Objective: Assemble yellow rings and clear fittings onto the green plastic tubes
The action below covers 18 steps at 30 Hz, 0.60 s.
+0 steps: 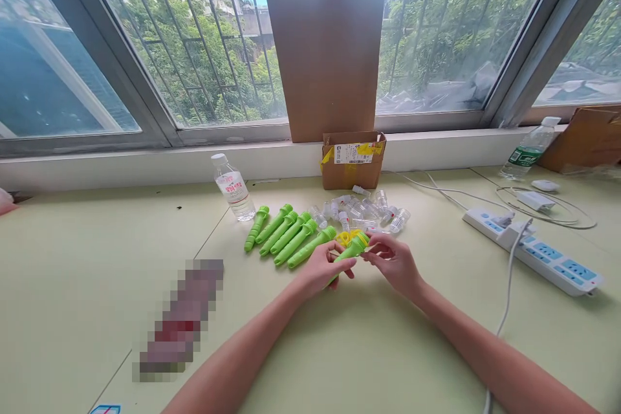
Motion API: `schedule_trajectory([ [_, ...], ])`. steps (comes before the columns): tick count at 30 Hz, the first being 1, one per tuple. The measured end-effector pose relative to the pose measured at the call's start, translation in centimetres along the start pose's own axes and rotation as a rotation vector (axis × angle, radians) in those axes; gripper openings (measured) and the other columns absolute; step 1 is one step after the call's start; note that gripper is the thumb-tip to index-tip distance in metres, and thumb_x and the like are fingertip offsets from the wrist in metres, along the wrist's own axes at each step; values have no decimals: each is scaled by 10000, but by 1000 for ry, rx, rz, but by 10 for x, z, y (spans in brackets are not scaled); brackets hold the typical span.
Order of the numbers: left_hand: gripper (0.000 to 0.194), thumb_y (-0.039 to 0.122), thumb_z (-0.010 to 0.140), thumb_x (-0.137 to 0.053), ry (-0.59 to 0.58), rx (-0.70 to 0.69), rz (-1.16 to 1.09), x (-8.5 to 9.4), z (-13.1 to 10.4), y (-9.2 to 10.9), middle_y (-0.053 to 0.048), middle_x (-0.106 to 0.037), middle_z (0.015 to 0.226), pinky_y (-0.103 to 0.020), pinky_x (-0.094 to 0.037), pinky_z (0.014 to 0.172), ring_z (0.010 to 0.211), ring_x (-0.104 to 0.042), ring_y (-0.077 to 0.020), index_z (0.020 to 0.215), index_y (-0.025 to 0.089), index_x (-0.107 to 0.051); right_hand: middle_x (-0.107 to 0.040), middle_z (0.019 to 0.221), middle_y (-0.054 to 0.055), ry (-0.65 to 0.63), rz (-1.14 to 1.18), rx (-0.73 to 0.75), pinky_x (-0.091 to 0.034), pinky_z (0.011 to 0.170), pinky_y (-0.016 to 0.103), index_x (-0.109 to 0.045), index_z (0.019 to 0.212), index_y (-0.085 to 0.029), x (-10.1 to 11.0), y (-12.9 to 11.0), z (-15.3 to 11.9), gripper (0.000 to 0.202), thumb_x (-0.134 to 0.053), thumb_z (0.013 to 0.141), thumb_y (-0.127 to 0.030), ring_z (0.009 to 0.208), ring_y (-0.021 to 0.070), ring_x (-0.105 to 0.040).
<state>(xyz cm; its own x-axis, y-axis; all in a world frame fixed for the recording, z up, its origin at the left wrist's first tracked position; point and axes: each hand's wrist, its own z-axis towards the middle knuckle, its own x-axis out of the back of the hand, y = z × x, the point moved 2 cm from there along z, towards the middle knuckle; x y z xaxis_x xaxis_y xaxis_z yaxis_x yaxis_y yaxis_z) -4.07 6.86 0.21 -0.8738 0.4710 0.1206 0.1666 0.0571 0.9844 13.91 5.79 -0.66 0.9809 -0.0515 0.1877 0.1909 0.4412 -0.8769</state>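
Note:
My left hand (324, 266) is wrapped round a green plastic handle (354, 246), whose wider ridged head points up and to the right. At that head, the fingers of my right hand (394, 262) are pinched together; what they grip is too small to make out. Some yellow plastic pieces (345, 237) lie just behind the held handle. Several similar green handles (294, 235) lie side by side on the table, left of my hands. Beyond them is a loose pile of small clear plastic bottles (358, 208), some with white tops.
A small cardboard box (353, 174) stands by the window sill, a tall cardboard sheet (327, 58) behind it. One water bottle (233, 189) stands left, another (530, 150) far right. A power strip (557, 260) with cables lies right. A blurred patch (179, 323) covers something front left.

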Motion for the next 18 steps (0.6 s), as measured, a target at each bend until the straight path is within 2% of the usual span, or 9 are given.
schedule_trajectory([
  [4, 352, 459, 713, -663, 10, -11, -30, 0, 0, 1, -31, -693, 672, -183, -359, 331, 323, -434, -53, 803, 176, -473, -658, 1072, 88, -3, -7, -3, -581, 547, 344, -575, 817, -210, 1, 1, -1, 223, -686, 748, -391, 625, 174, -664],
  [18, 365, 483, 724, -646, -1, -10, -5, 0, 0, -1, -27, -683, 674, -183, -339, 328, 332, -439, -57, 823, 178, -470, -652, 1092, 93, -14, -35, -10, -573, 560, 347, -566, 794, -206, 3, -2, 0, 206, -684, 753, -369, 624, 179, -668],
])
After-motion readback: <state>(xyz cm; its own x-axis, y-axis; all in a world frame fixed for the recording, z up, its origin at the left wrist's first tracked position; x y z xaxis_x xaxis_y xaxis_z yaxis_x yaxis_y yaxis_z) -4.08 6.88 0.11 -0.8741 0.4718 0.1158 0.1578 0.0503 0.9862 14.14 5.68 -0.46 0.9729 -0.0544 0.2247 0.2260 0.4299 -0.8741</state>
